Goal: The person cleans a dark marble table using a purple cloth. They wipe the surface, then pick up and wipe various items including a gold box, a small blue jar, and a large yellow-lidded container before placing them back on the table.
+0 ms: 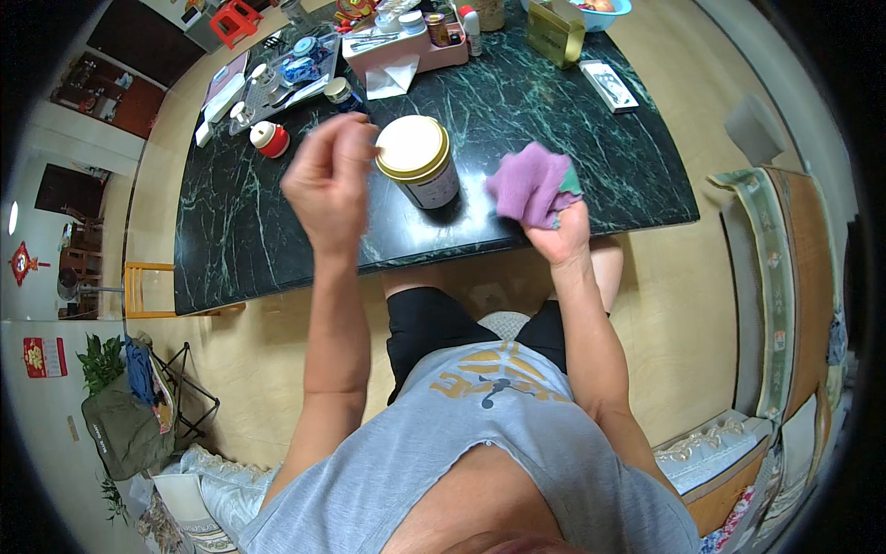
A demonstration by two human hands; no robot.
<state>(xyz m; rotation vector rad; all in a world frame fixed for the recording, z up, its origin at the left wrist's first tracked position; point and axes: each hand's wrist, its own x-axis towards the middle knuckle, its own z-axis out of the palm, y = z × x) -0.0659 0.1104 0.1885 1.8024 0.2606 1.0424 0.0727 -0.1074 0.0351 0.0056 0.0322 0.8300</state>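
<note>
A large can with a pale, gold-rimmed lid stands upright on the dark green marble table, between my two hands. My left hand is raised just left of the can, its fingers curled and blurred; whether it touches the lid or pinches anything cannot be told. In my right hand is a crumpled purple cloth with a green patch, held to the right of the can near the table's front edge. The cloth covers most of those fingers.
Left of my left hand stands a red jar with a white lid; a dark blue jar is behind it. Farther back are a cluttered tray, a pink organizer, a gold box and a white box.
</note>
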